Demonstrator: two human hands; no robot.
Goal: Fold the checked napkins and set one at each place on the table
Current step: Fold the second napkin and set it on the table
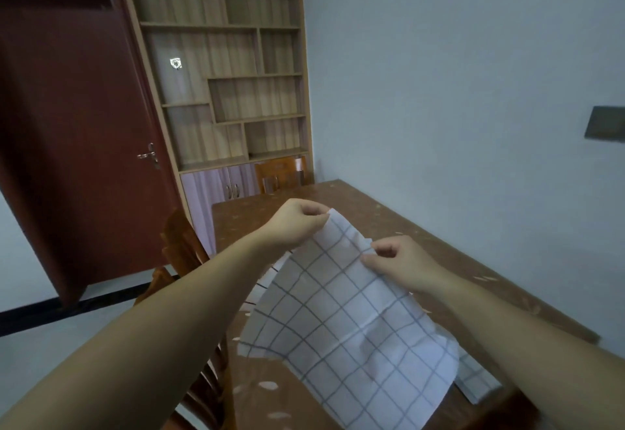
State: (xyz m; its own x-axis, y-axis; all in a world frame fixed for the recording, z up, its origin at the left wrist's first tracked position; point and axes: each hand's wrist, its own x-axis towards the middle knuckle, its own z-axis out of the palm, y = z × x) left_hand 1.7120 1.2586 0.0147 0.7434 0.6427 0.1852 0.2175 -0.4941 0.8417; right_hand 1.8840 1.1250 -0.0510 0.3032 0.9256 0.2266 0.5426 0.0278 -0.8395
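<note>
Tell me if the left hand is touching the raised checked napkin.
Touching. The head view shows the left hand pinching an upper corner of the checked napkin, with no gap between fingertips and cloth; the right hand pinches the other corner.

Worn brown table (389, 213), flat checked napkin (475, 383)

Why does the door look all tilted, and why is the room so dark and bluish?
Head view: the wide-angle lens, maybe with a tilted head, makes the door and bookshelf lean. Head view: the light is dim and flat, with only soft shadows on the table. The napkin looks fairly sharp.
</note>
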